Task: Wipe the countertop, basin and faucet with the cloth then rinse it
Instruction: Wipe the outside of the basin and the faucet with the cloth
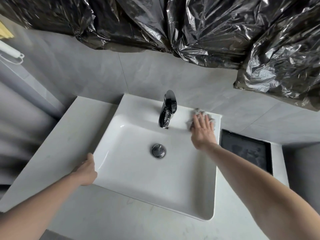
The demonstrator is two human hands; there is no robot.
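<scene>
Grey marbled wall tiles (155, 73) back the spot where you work. Your right hand (202, 129) lies flat with fingers spread, pressing a crumpled grey cloth (196, 112) onto the back right ledge of the white rectangular ceramic basin (135, 179), just right of the shiny chrome faucet (167, 111). Your left hand (87, 169) curls its fingers over the basin's left rim, gripping it. A round chrome drain plug (158, 150) sits in the basin floor. The basin rests on a pale white stone countertop (57, 141), a black rectangular tray (245, 151) lies to the right, and crinkled black plastic sheeting (190, 25) hangs above.
</scene>
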